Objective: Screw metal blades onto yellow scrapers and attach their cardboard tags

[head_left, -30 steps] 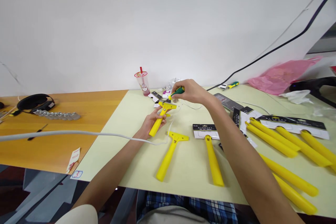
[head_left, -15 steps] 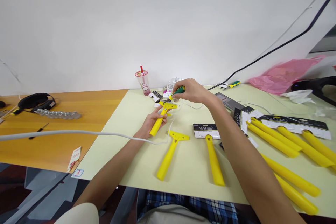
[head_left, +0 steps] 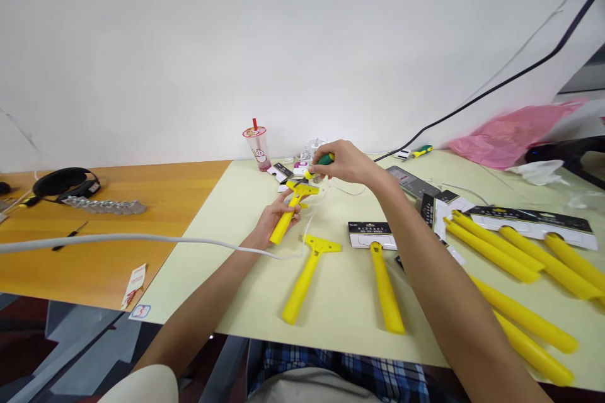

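My left hand (head_left: 273,216) is wrapped round a yellow scraper (head_left: 287,220), its wide head pointing away from me. In my right hand (head_left: 348,160) is a screwdriver with a green and yellow handle (head_left: 325,160). The screwdriver's lower end is at the scraper's head; its exact contact is too small to make out. A second yellow scraper (head_left: 305,277) lies flat on the table just in front of my hands. To its right lies a yellow handle (head_left: 386,289) with its upper end at a black and white card (head_left: 371,235).
Several yellow handles (head_left: 524,315) and cards lie at the right, near a phone (head_left: 412,182). A cup with a straw (head_left: 258,150) stands by the wall. A white cable (head_left: 189,239) crosses in front of my left forearm. A pink bag (head_left: 505,138) sits at the back right.
My right hand has shifted very slightly around the screwdriver handle. My left hand and the scraper have hardly moved.
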`<state>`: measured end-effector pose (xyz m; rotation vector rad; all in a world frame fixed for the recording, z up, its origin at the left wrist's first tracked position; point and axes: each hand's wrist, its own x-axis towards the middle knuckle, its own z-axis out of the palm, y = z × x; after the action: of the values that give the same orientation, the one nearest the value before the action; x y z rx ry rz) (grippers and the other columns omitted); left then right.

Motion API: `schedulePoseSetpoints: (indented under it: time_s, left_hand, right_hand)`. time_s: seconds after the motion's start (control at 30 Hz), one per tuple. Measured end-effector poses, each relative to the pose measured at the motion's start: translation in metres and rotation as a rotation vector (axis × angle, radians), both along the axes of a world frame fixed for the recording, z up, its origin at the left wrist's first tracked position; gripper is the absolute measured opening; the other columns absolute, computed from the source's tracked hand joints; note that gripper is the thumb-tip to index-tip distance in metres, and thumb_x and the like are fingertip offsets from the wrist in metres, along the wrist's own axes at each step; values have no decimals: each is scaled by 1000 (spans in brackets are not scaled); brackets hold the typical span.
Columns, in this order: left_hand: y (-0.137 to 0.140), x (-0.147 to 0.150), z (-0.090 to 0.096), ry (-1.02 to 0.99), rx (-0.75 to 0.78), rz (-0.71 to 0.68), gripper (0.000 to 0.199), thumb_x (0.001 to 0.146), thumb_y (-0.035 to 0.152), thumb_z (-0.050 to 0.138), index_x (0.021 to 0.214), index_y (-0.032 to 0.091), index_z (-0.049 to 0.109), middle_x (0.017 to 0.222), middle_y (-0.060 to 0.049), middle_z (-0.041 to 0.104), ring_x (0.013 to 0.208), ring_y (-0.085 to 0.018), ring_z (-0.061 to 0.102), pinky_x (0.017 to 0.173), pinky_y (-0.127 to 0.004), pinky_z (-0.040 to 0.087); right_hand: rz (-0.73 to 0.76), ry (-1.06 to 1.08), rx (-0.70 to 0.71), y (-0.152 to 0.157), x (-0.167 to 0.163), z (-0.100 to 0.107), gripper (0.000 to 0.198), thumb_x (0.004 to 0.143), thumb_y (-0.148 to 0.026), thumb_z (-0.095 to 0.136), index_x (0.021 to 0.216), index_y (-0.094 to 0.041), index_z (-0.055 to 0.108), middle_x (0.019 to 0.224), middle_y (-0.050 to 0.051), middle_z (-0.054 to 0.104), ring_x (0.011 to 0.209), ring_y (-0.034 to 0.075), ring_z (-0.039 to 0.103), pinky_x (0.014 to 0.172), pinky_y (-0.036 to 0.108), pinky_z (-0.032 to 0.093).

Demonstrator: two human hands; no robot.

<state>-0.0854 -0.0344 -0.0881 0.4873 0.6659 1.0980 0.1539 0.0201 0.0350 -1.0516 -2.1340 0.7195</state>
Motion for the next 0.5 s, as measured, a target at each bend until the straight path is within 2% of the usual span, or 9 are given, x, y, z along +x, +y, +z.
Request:
schedulePoseSetpoints:
  time_s: [0.33,0.5]
  left_hand:
    - [-3,0,7,-33,12,-4,96,65,-8,63,154,29,55,144,-13,67,75,-9,66,66,-21,55]
    - [-2,-2,7,-35,18,-3,95,65,-7,63,153,28,56,143,-13,69,74,-8,66,66,-20,54]
  right_hand:
    - [-12,118,-58,4,2,-4,35,83,-51,89,85,-19,78,79,8,79,64,20,72,62,35,57]
    - [0,138,-55,7,1,-6,35,84,-52,88,86,-18,78,77,8,79,65,21,73,63,35,57]
